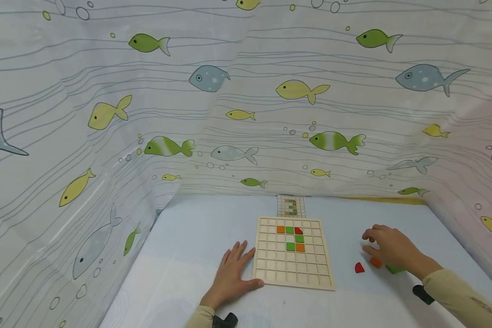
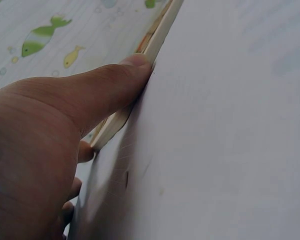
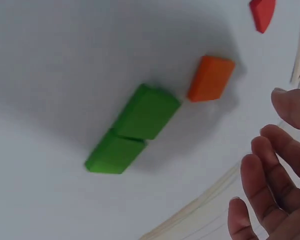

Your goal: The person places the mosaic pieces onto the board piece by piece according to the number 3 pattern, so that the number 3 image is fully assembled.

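A wooden grid board (image 1: 270, 269) lies on the table with orange, green and red tiles in several of its squares. My left hand (image 1: 231, 275) has its fingers spread at the board's left side. Its thumb (image 2: 132, 67) touches the board's near edge. To the right, my right hand (image 1: 389, 246) hovers above loose pieces, fingers loosely bent and holding nothing. Below it are a red rounded piece (image 1: 359, 268), an orange tile (image 3: 211, 78) and two green tiles, one (image 3: 147, 112) touching the other (image 3: 115, 155). In the head view the hand partly covers the green ones.
Behind the board lies a small pattern card (image 1: 283, 207) with a printed grid and coloured squares. A fish-patterned sheet (image 1: 246, 132) surrounds the white table (image 1: 180, 255) at the back and sides. Dark wrist devices sit at both sleeves.
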### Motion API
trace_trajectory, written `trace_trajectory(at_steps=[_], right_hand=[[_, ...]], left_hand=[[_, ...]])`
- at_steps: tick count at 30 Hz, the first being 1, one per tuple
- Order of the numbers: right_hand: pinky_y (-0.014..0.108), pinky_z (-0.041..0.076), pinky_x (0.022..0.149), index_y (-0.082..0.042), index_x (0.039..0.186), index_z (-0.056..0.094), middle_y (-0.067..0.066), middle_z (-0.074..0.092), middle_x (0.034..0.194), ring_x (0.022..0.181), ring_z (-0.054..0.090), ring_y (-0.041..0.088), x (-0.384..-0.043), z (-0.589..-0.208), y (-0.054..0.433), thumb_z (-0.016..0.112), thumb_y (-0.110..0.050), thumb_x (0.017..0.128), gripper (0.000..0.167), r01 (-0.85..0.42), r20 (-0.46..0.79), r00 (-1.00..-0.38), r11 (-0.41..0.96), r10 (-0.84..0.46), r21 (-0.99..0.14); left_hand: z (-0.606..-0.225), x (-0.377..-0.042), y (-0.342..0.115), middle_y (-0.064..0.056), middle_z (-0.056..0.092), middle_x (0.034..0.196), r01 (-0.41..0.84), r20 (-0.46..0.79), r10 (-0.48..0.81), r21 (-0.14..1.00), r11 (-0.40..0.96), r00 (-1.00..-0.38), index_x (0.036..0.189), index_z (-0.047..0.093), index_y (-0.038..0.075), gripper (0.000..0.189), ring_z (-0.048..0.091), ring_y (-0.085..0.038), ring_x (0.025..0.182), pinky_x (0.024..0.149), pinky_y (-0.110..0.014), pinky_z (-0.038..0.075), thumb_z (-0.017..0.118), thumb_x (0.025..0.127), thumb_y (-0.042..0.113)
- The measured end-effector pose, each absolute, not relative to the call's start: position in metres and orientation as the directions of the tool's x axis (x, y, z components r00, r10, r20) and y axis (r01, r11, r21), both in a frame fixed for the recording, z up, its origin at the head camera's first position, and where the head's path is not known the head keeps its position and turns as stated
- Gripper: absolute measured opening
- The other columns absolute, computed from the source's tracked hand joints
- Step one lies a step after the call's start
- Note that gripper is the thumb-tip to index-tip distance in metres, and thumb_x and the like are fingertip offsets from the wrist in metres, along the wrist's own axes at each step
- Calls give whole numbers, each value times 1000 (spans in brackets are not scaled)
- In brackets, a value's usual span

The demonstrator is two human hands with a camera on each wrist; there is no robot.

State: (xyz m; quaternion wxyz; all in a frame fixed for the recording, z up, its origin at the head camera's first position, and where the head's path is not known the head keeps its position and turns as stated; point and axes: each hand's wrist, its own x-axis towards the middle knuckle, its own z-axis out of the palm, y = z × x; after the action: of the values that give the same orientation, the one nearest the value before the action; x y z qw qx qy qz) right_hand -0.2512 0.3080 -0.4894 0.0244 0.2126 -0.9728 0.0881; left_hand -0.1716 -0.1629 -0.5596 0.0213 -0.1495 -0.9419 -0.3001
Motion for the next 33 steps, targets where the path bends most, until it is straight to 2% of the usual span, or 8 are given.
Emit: trace_trajectory(at_steps=[12,18,26,33], right_hand=[[41,58,76,-13,107,73,-6,65,92,85,59,14,-240,-506,331,85,-36,88,32,-356,-40,-926,901,-377,-250],[33,56,72,-18,104,73,-14,63,88,82,57,4,-235,-518,338,85,-37,89,27,-386,4,-917,887,-398,-255],[29,55,69,-20,100,73,-14,63,86,79,56,0,-231,-515,345,82,-42,91,26,-376,9,-922,886,-388,-272],[26,57,73,-19,109,73,-14,65,93,84,55,-2,-228,-514,361,89,-46,82,41,-371,-37,-916,877,-400,-306]], left_hand=[[-561,-172,-165,-17,37,171,292,124,269,555,779,-955,156,54,12,93,25,-43,162,130,-68,19,79,83,64],[-562,-172,-166,-17,36,171,296,126,273,555,778,-954,156,54,12,93,25,-43,162,130,-68,19,78,83,65],[-564,-173,-165,-17,36,171,300,135,271,550,779,-953,156,54,13,92,25,-43,162,130,-67,19,79,84,65],[-562,-173,-163,-18,36,171,295,137,265,571,767,-954,156,54,12,92,25,-43,162,130,-68,18,79,84,63]])
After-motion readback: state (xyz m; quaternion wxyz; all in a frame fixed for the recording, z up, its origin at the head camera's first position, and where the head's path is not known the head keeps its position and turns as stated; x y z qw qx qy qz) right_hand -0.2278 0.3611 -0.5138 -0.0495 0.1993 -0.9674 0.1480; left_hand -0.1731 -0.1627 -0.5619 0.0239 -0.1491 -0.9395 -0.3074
